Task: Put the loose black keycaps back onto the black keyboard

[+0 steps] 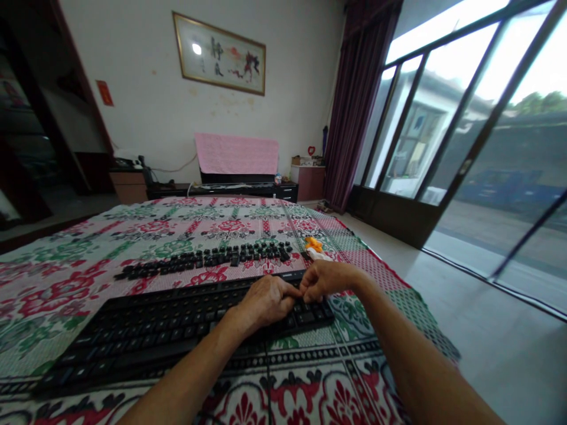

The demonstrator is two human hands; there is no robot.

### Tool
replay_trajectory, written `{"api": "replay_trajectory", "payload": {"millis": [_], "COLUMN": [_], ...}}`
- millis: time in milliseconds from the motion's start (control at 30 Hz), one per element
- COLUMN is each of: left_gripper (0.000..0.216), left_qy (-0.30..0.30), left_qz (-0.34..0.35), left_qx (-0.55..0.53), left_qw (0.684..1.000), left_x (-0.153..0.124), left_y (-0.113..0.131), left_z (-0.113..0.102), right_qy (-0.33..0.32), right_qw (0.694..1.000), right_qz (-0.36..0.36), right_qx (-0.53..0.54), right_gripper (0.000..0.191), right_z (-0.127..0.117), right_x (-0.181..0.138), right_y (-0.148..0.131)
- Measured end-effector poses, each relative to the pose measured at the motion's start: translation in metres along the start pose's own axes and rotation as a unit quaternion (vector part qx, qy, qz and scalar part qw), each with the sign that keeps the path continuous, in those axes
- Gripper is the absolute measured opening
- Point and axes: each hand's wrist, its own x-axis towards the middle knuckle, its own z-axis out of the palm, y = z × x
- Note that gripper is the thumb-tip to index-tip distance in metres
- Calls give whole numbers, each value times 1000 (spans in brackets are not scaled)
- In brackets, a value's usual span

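A black keyboard (146, 321) lies at a slant on the patterned tablecloth. Keycaps cover its nearer rows, while its farther rows show bare key sockets. My left hand (271, 300) rests over the right part of the keyboard, fingers curled and pressed together. Beside it, my right hand (326, 280) is closed in a pinch at the keyboard's right end. The fingertips of both hands meet just above the keys; whatever they pinch is too small or hidden to make out. Behind the keyboard, many loose black keycaps (212, 257) are laid out in a long band.
An orange item (313, 244) and a white crumpled piece (319, 255) lie beyond my right hand. The floral tablecloth (186, 233) covers the table, whose right edge drops to the floor. A cable (267, 378) runs toward me from the keyboard.
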Motion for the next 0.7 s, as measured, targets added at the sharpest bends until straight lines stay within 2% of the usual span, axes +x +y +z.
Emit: {"api": "replay_trajectory", "payload": {"millis": [400, 700], "left_gripper": [33, 33], "left_qy": [3, -20], "left_qz": [-10, -24], "left_qx": [-4, 33], "left_qw": [1000, 999], "left_x": [-2, 1], "left_y": [0, 6], "left_z": [-3, -5], "right_qy": [4, 27], "right_qw": [999, 993], "right_qz": [10, 70], "right_qx": [-30, -91], "right_gripper": [27, 20], "right_z": [0, 2], "right_x": [0, 1], "right_y": [-6, -22]}}
